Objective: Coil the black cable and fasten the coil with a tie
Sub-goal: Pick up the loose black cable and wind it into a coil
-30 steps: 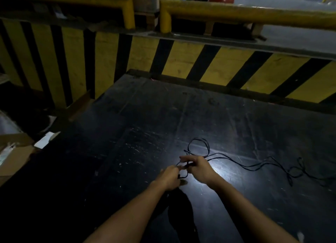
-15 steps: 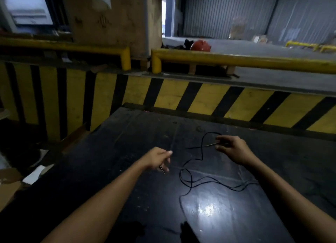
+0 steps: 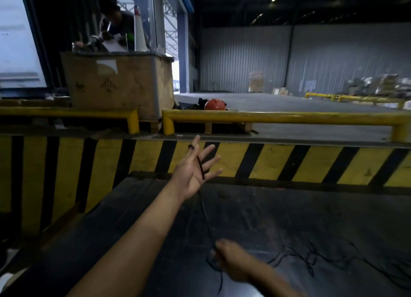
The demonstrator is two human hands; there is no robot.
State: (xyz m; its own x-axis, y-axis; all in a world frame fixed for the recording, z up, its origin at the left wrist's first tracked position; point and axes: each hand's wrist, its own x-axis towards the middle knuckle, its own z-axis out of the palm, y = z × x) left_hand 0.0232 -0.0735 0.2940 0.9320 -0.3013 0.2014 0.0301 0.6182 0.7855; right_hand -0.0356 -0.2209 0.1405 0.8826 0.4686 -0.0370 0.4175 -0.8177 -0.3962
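No text or label can be read.

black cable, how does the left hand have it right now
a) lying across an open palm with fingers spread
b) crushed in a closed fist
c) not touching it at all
a: the left hand is raised, palm open and fingers spread, with the black cable running across the palm and down toward the blurred right hand.

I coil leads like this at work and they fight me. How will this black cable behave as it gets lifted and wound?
Probably floppy: the black cable hangs thin from the open left hand to the blurred right hand. Likely light, since spread fingers carry it. The rest lies kinked on the black surface, so it may tangle.
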